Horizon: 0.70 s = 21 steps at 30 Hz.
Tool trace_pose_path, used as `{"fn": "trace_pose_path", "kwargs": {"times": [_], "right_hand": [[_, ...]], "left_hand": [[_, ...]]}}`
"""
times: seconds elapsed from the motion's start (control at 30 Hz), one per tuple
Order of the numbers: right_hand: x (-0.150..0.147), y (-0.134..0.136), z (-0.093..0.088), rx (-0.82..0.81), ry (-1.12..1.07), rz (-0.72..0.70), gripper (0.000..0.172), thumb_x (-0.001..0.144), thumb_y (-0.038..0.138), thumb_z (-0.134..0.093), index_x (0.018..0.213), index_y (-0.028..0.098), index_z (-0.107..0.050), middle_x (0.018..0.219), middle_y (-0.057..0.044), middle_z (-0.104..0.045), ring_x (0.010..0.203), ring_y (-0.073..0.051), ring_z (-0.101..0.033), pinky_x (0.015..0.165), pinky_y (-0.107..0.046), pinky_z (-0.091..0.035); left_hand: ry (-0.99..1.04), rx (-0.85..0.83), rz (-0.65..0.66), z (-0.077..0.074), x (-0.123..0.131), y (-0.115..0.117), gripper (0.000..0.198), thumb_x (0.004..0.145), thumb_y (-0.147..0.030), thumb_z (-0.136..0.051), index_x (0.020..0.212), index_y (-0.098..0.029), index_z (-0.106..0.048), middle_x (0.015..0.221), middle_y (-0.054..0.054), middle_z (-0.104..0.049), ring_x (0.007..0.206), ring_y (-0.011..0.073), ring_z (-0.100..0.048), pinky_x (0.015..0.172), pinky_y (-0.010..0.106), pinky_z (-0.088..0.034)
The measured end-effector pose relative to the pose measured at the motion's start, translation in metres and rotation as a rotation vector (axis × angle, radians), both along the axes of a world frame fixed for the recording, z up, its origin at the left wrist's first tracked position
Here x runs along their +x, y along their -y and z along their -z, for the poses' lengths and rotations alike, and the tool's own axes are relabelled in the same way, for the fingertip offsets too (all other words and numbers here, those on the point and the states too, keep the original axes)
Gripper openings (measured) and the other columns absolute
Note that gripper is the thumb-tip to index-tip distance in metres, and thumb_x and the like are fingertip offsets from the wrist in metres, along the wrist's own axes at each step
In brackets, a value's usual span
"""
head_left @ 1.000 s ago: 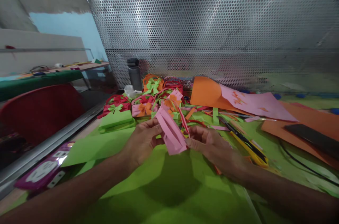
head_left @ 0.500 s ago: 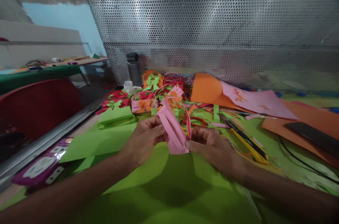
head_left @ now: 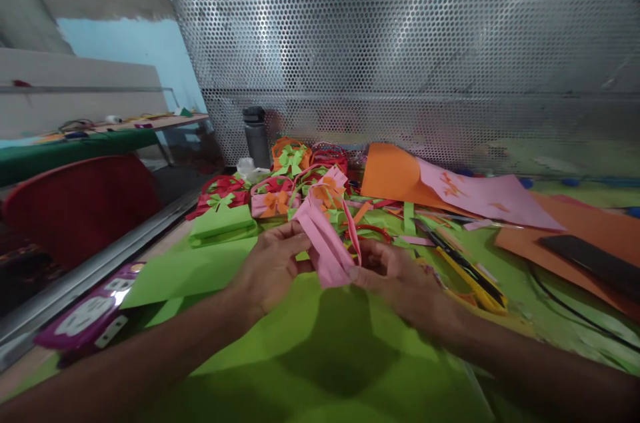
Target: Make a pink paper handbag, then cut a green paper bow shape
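A folded pink paper piece (head_left: 325,243) with a thin pink strip standing up from it is held above a green sheet (head_left: 310,343) on the table. My left hand (head_left: 273,266) pinches its left edge with thumb and fingers closed. My right hand (head_left: 400,276) grips its lower right end, fingers curled round it. Both forearms reach in from the bottom of the view.
Behind the hands lie several small paper baskets (head_left: 280,193) in red, pink, orange and green. Orange and pink sheets (head_left: 450,190) lie to the right, with scissors and a yellow cutter (head_left: 465,266). A grey bottle (head_left: 257,136) stands by the perforated metal screen (head_left: 400,63). A purple case (head_left: 85,320) lies at left.
The pink piece has turned slightly and my right hand's fingers have curled further under its lower end. Both hands stay in nearly the same place.
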State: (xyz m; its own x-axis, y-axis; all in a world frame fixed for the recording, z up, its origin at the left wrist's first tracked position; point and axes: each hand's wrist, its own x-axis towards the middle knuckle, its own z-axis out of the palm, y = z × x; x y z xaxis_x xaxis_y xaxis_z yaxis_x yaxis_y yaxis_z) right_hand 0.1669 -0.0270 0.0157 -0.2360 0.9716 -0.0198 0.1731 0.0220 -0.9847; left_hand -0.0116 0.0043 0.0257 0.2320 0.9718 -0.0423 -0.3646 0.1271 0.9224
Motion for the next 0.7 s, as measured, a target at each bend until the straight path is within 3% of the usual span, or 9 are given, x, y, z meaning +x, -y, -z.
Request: {"fn": "trace_pose_path", "kwargs": {"times": [0.1,0.33,0.53,0.7], "right_hand": [[-0.002,-0.001,0.005,0.020,-0.010,0.007,0.045,0.068,0.025,-0.065,0.108,0.019,-0.047,0.085,-0.006,-0.065,0.081,-0.021,-0.062,0.071,-0.033,-0.048],[-0.003,-0.003,0.010,0.126,-0.081,0.007,0.012,0.070,0.019,-0.054,0.080,0.019,-0.061,0.082,-0.004,-0.067,0.075,-0.018,-0.062,0.070,-0.032,-0.048],[0.005,-0.005,0.003,0.228,0.075,0.074,0.014,0.072,0.016,-0.050,0.075,0.020,-0.063,0.072,-0.001,-0.066,0.067,-0.016,-0.060,0.061,-0.027,-0.045],[0.010,-0.012,0.004,0.332,0.148,0.111,0.012,0.073,0.013,-0.051,0.075,0.019,-0.061,0.071,0.000,-0.064,0.066,-0.014,-0.058,0.060,-0.026,-0.044]], "left_hand": [[0.103,0.035,-0.039,0.002,0.001,0.001,0.011,0.066,-0.017,-0.070,0.065,-0.014,-0.059,0.072,0.002,-0.063,0.063,0.0144,-0.059,0.062,0.034,-0.052],[0.085,-0.021,-0.007,0.002,0.003,0.004,0.015,0.065,-0.022,-0.071,0.077,-0.015,-0.064,0.075,0.002,-0.063,0.070,0.0165,-0.058,0.068,0.038,-0.051],[-0.188,-0.039,-0.050,0.003,-0.003,0.000,0.014,0.068,-0.025,-0.068,0.079,-0.018,-0.065,0.080,0.001,-0.063,0.074,0.0132,-0.055,0.057,0.022,-0.043],[-0.289,-0.041,-0.043,0.003,-0.008,-0.006,0.012,0.065,-0.023,-0.069,0.076,-0.017,-0.065,0.078,0.002,-0.063,0.072,0.0120,-0.054,0.048,0.018,-0.034]]}}
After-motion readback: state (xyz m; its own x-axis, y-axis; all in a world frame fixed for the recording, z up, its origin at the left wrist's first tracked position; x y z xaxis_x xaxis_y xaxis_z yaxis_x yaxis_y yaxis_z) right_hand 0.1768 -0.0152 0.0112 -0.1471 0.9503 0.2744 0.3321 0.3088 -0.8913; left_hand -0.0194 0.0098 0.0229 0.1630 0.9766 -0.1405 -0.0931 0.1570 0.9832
